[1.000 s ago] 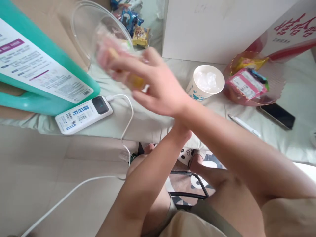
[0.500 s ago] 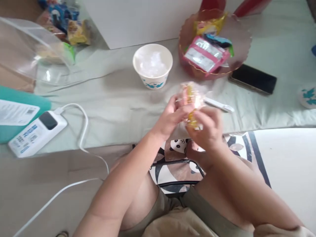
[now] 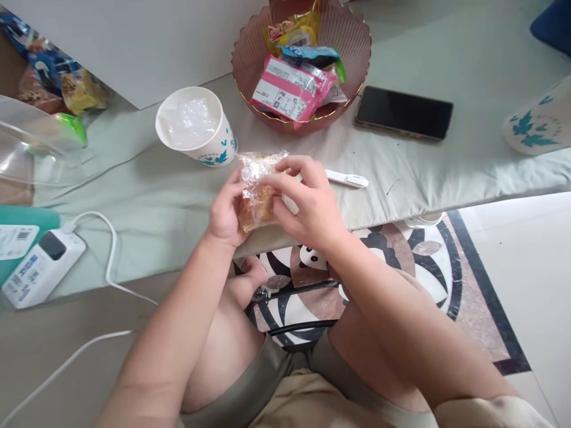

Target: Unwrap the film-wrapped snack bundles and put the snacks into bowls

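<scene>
A clear-wrapped snack packet with yellowish-brown food inside is held between my hands over the table's front edge. From the left side, my left hand grips it, the thumb partly hidden. My right hand has its fingers curled over the packet's right side, with thumb and fingertips on the shiny film. Just behind the packet stands a paper cup with blue leaf prints, clear plastic wrapping in it. A slim white utility knife lies to the right of my right hand.
A pink glass bowl holds several snack packets. A black phone lies beside it, and another paper cup stands far right. At left are a white power bank with a cable and a clear plastic container.
My view has swung rightward, so the table things appear further left. The packet has turned, showing a broader face, and my right fingers have shifted along it. Both hands stay on it.
</scene>
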`<state>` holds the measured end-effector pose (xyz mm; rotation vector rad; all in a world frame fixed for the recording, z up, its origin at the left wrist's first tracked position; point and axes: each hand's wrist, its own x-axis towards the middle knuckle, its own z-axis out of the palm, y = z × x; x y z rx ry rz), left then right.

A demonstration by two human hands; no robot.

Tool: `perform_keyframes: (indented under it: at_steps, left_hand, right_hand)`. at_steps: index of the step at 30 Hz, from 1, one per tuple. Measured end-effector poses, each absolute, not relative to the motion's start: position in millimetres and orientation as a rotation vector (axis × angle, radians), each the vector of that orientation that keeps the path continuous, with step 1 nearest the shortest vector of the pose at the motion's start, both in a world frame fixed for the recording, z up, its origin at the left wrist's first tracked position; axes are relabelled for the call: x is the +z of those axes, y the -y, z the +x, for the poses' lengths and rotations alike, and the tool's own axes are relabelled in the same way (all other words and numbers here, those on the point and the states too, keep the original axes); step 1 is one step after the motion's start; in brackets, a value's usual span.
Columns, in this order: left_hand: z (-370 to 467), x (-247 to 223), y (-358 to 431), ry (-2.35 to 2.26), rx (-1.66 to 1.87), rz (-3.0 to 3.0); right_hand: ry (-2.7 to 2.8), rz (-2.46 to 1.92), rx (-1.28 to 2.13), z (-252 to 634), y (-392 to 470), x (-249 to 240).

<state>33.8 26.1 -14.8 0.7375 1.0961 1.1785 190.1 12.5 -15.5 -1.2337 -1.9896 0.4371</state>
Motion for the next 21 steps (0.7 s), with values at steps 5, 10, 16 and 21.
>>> perform_keyframes:
  at_steps: [5, 10, 16, 21]
  left_hand:
    - [27.7, -18.2, -21.0, -1.028, 1.273, 0.796]
    - [11.5, -37.1, -26.6, -0.942, 1.390, 0.914]
    - [-8.2, -52.7, -37.4, -1.022, 1.632, 1.231]
    - [-12.5, -57.9, -30.7, -1.172, 1.603, 1.381]
  right_hand:
    - [2.036, -1.199, 0.430, 182.2, -7.1, -12.9]
    - [1.907, -1.608, 0.330, 203.9, -20.9, -16.4]
    - [1.830, -2.019, 0.283, 226.8, -33.7, -29.2]
    - [1.716, -1.470, 0.897, 206.5, -18.4, -14.8]
